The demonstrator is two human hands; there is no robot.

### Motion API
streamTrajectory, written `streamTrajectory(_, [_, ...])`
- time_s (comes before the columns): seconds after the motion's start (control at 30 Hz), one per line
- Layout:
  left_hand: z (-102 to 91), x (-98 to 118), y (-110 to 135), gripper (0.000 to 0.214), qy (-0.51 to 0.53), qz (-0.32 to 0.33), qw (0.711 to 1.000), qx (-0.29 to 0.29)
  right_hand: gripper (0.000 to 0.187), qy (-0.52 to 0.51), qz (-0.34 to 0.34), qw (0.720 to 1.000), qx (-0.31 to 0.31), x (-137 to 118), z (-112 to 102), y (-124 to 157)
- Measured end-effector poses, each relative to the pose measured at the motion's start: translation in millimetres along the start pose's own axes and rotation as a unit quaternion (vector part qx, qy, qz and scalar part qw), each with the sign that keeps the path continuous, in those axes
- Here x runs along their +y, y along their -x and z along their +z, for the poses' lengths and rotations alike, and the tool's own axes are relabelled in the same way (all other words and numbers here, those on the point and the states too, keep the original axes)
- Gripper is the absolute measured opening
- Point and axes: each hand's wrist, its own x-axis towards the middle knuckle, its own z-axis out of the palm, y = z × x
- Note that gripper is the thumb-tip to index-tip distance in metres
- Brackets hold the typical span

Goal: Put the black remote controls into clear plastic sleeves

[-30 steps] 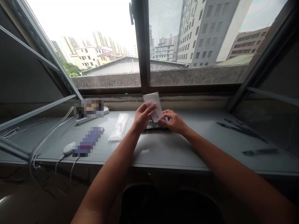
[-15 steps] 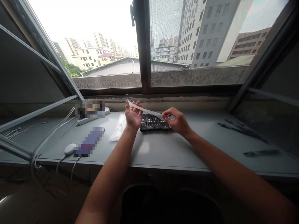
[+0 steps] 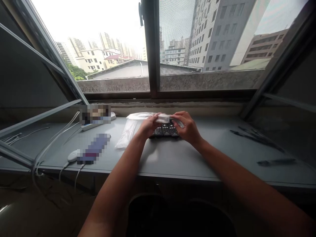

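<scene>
My left hand (image 3: 147,126) and my right hand (image 3: 187,126) both pinch a clear plastic bag (image 3: 145,116), holding it flat just above a row of black remote controls (image 3: 165,130) on the grey window ledge (image 3: 172,158). The bag stretches from my right fingers out to the left past my left hand. Both hands are closed on the bag's edge. A second clear plastic bag (image 3: 125,134) lies flat on the ledge to the left of my left hand.
A white power strip (image 3: 98,123), white cables (image 3: 53,143), a white mouse (image 3: 72,156) and a blurred flat item (image 3: 93,148) lie at the left. Dark pens or tools (image 3: 254,135) lie at the right. An open window frame (image 3: 37,118) juts in from the left.
The bag stood upright between my hands, then was stretched out slanting. Now it lies lower and level over the remotes, and my left hand has closed on it.
</scene>
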Motion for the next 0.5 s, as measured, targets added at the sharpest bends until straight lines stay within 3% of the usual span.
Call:
streamTrajectory(0.1, [-2.7,1.4,-2.5,0.016,0.022,0.034,0.998,0.038,0.036,-0.012,0.002,1.000,-0.007,0.5,0.9,-0.2])
streamTrajectory(0.33, [1.1,-4.0,2.0,0.019,-0.005,-0.001,1.000,0.008,0.043,-0.054,-0.045,0.989,-0.134,-0.2,11.7,4.2])
streamTrajectory(0.5, [1.6,-3.8,3.2,0.019,-0.029,0.014,0.999,0.008,0.032,-0.058,-0.042,0.988,-0.140,-2.6,11.8,5.3])
